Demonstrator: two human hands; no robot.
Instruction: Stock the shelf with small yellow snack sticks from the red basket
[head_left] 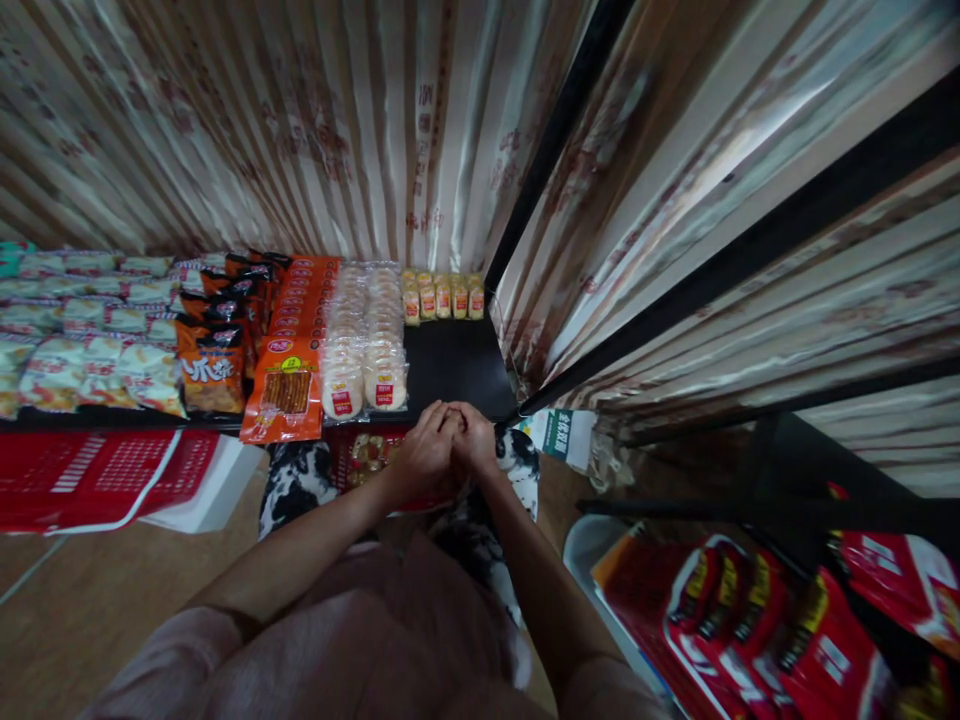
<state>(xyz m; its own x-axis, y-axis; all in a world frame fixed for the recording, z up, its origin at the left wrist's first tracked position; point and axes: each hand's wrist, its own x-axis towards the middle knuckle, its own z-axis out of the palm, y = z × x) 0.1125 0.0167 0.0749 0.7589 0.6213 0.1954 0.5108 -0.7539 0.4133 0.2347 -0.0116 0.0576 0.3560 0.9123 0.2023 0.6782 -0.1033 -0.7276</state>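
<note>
My left hand [424, 450] and my right hand [475, 438] are clasped together at the front edge of a black shelf [457, 365], fingers closed, with nothing visible in them. Just beyond them lie rows of round rice crackers in clear bags [367, 335]. To their left is an orange packet of snack sticks [283, 395]. Small yellow-and-red packs [442, 297] line the back of the shelf. Under my hands a red basket [364, 455] holds some packets, partly hidden by my arms.
Puffed snack bags [82, 330] and dark orange bags [217, 345] fill the shelf's left side. A red basket [97, 475] sits below at left. Red packets [765, 620] lie in a tray at lower right. Striped curtains [300, 120] hang behind; a black frame [555, 130] stands right.
</note>
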